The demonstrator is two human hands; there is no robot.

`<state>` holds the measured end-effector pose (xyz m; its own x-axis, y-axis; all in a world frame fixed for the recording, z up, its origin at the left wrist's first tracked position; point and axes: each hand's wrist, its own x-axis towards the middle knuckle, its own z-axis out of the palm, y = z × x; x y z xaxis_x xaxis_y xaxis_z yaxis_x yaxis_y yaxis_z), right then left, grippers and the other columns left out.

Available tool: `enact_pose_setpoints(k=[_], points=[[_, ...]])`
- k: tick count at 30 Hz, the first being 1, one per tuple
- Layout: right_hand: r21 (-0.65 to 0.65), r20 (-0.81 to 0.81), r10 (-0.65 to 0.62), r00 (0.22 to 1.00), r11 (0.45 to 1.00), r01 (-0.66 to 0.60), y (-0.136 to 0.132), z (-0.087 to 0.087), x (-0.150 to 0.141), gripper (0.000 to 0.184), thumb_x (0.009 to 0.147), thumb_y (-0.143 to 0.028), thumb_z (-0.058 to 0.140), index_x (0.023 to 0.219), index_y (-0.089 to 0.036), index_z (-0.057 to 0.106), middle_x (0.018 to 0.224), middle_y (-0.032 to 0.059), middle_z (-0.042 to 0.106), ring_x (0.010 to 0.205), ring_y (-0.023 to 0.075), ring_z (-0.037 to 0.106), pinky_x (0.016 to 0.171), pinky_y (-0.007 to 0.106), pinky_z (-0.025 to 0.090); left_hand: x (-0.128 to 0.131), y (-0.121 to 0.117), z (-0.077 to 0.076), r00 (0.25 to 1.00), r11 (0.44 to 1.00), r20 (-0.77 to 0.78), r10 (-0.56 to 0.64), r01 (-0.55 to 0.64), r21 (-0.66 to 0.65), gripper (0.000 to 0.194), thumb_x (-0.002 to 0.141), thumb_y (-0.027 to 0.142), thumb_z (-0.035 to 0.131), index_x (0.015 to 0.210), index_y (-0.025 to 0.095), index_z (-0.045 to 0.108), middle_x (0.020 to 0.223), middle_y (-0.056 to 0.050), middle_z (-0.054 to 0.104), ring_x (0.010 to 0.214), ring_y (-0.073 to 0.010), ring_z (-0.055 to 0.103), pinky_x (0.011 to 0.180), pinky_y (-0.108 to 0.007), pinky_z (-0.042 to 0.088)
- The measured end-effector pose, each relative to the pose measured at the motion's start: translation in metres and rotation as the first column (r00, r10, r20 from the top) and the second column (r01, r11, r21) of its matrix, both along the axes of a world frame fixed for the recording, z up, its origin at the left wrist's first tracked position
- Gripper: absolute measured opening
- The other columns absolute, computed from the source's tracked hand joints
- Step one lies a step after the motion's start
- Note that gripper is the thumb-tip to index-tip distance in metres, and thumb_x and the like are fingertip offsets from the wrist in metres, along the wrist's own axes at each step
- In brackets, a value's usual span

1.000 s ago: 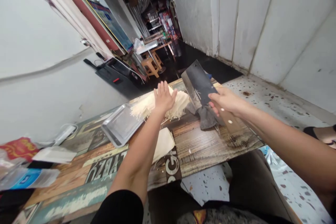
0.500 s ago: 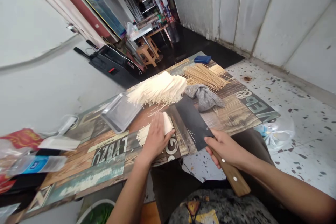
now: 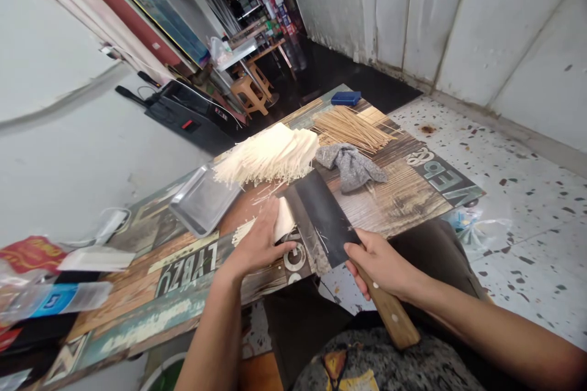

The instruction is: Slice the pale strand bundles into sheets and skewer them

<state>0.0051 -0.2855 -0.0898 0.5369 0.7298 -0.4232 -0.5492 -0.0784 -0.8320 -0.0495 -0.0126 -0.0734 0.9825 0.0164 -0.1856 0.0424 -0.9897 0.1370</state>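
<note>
Holding cleaver point(image 3: 328, 217), pale strips point(image 3: 273, 151) overlapping tray point(image 3: 205, 203)

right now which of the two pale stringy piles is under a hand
The smaller pile, nearer you, is under the left hand; the larger pile, beyond it, has no hand on it.

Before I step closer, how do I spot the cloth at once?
Find the wood-patterned table, then the loose heap of thin sticks towards its far end. This side of them lies the cloth. It is crumpled and speckled grey, unlike the straight tan sticks and the flat, dark cleaver.
</note>
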Motion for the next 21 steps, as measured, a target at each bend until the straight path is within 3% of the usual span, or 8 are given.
enact_pose_setpoints(k=[5, 9, 14, 21], points=[[-0.011, -0.008, 0.01, 1.0, 1.0, -0.01, 0.0, 0.001, -0.001, 0.014, 0.089, -0.024, 0.039, 0.074, -0.021, 0.038, 0.052, -0.0085, 0.049, 0.031, 0.0073, 0.043, 0.029, 0.019, 0.038, 0.0, 0.012, 0.018, 0.997, 0.999, -0.068, -0.025, 0.022, -0.043, 0.093, 0.082, 0.06, 0.049, 0.151, 0.015, 0.006, 0.157, -0.013, 0.012, 0.143, -0.0298, 0.017, 0.116, -0.044, 0.017], [-0.013, -0.016, 0.016, 1.0, 1.0, -0.016, -0.001, 0.003, -0.001, 0.015, 0.088, -0.024, 0.039, 0.074, -0.021, 0.038, 0.051, -0.0087, 0.048, 0.03, 0.0072, 0.043, 0.029, 0.019, 0.037, -0.004, 0.001, 0.025, 0.998, 0.995, -0.066, 0.009, -0.016, -0.099, 0.095, 0.082, 0.061, 0.047, 0.151, 0.013, 0.002, 0.157, -0.012, 0.006, 0.143, -0.03, 0.013, 0.116, -0.046, 0.016], [0.006, -0.006, 0.016, 1.0, 1.0, -0.016, 0.0, -0.001, -0.001, 0.015, 0.088, -0.026, 0.04, 0.074, -0.021, 0.038, 0.053, -0.0078, 0.05, 0.031, 0.0069, 0.044, 0.029, 0.018, 0.038, -0.006, -0.018, 0.01, 0.975, 0.955, 0.019, 0.222, -0.213, -0.207, 0.071, 0.095, 0.054, 0.02, 0.151, 0.015, 0.002, 0.158, -0.009, 0.003, 0.144, -0.0228, 0.005, 0.118, -0.045, 0.009], [0.018, 0.015, 0.026, 1.0, 1.0, -0.026, 0.001, -0.004, -0.001, 0.014, 0.088, -0.027, 0.041, 0.076, -0.021, 0.038, 0.051, -0.0084, 0.048, 0.031, 0.0068, 0.043, 0.029, 0.018, 0.038, -0.007, -0.013, -0.015, 0.978, 0.972, 0.107, 0.178, -0.158, -0.176, 0.064, 0.098, 0.048, 0.018, 0.151, 0.017, 0.003, 0.158, -0.009, 0.004, 0.145, -0.0209, 0.001, 0.118, -0.046, 0.008]])
